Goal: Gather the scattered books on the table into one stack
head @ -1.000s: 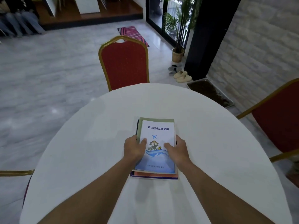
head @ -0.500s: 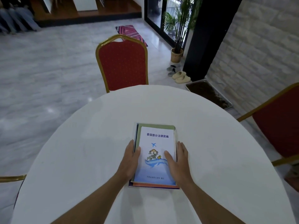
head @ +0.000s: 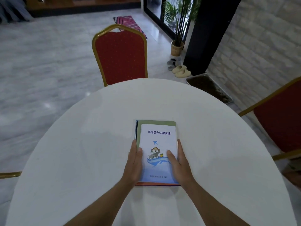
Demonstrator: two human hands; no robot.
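Both forearms enter from the bottom edge and converge toward centre, bare to the wrists. Left hand [head: 133, 163]: flat, fingers extended and together, pointing away from the body, thumb angled inward. Right hand [head: 180, 162]: same pose, mirrored, fingers straight, thumb splayed inward. Palms face each other across a narrow gap. Neither of the hands is curled or closed; wrists roughly level.

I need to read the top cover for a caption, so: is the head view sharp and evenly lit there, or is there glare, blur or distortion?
Head view: the top book is sharp, its title legible, without glare; the small bottom line is soft; the table rim bows from wide-angle distortion.
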